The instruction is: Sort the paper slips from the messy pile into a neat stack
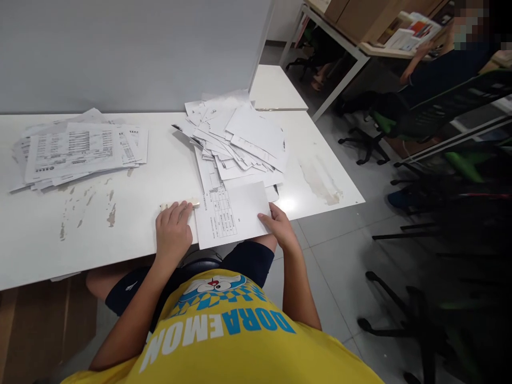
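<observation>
My right hand (pixel 282 229) pinches the right edge of a printed sheet of paper (pixel 248 213) between thumb and fingers. The sheet shows a table of text on its left part and overhangs the table's front edge. To its left, my left hand (pixel 174 226) lies on the table edge with its fingers curled over a small cream-coloured bar-shaped object (pixel 195 202). The hand covers much of that object, so its kind is unclear. Just beyond the sheet is a messy heap of papers (pixel 248 133), which overlaps another printed page.
A flatter stack of printed papers (pixel 80 149) lies on the left of the white table (pixel 136 213). A grey partition (pixel 128 53) stands along the back. Worn patches mark the tabletop. At right are office chairs (pixel 368 138) and a seated person (pixel 444 69) at another desk.
</observation>
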A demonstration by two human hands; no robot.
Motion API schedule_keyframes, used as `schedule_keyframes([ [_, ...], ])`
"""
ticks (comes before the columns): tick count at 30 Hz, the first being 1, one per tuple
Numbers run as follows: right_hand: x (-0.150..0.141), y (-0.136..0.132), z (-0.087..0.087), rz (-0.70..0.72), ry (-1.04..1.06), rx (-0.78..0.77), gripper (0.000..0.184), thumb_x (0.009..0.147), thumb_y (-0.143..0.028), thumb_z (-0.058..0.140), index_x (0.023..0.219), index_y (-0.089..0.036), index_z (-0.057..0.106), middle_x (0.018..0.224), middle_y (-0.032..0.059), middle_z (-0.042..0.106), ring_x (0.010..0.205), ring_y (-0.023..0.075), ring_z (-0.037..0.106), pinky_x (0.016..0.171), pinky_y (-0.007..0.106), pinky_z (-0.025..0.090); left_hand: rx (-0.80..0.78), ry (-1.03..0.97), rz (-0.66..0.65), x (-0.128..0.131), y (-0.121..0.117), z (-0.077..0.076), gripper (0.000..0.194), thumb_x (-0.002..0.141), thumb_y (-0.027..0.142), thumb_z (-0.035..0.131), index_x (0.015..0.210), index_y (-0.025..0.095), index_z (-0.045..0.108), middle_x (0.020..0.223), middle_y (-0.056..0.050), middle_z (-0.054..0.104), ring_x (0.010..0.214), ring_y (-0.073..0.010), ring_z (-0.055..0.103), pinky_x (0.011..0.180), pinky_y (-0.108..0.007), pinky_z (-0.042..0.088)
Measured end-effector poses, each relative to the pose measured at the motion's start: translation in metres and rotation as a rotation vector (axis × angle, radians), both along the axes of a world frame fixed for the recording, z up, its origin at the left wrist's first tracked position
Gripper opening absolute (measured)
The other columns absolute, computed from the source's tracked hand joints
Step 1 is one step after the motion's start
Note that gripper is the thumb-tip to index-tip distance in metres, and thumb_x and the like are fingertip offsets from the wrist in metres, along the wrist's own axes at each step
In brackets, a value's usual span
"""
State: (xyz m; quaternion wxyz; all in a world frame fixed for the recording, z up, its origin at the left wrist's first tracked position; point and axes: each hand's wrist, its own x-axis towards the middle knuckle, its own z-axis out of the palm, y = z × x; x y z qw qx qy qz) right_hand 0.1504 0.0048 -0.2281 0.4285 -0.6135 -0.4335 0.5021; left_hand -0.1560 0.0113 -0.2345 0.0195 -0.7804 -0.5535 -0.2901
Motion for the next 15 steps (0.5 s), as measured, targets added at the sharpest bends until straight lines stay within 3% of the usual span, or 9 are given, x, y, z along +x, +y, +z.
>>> schedule_keyframes([
  [4, 0.009, -0.007, 0.006, -0.058, -0.051, 0.062, 0.042, 0.079, -0.041, 0.067, 0.117, -0.022, 0.063, 0.119, 0.0079, 0.071, 0.112, 0.0299, 0.064, 0.095, 0.044, 0.051, 0.018, 0.004, 0.012, 0.002, -0.001, 0.0, 0.06, 0.083, 0.006, 0.041, 0.139, 0.02, 0.054, 0.137, -0.013, 0.06, 0.133, -0.0301, 0.049, 0.109, -0.049, 0.036],
  [9, 0.024, -0.014, 0.025, -0.284, -0.008, 0.274, 0.045, 0.079, -0.043, 0.068, 0.12, -0.023, 0.061, 0.119, 0.0096, 0.069, 0.111, 0.0295, 0.063, 0.094, 0.043, 0.052, 0.02, -0.075, -0.049, -0.001, -0.004, 0.006, 0.052, 0.089, 0.015, 0.044, 0.141, 0.018, 0.052, 0.14, -0.015, 0.057, 0.139, -0.032, 0.042, 0.115, -0.052, 0.033],
  [12, 0.005, -0.014, 0.034, -0.389, 0.054, 0.381, 0.052, 0.081, -0.043, 0.065, 0.128, -0.023, 0.056, 0.121, 0.0101, 0.068, 0.114, 0.0279, 0.062, 0.098, 0.042, 0.05, -0.052, -0.242, -0.193, 0.004, -0.009, 0.012, 0.051, 0.095, 0.028, 0.045, 0.146, 0.021, 0.045, 0.144, -0.014, 0.054, 0.142, -0.0311, 0.039, 0.117, -0.052, 0.033],
  [15, -0.038, -0.015, 0.036, -0.454, 0.08, 0.391, 0.056, 0.084, -0.046, 0.058, 0.135, -0.023, 0.05, 0.123, 0.0105, 0.068, 0.117, 0.0268, 0.061, 0.102, 0.042, 0.049, -0.27, -0.563, -0.395, 0.018, -0.017, 0.017, 0.065, 0.098, 0.048, 0.038, 0.156, 0.023, 0.022, 0.152, -0.016, 0.044, 0.139, -0.0293, 0.045, 0.11, -0.047, 0.045],
])
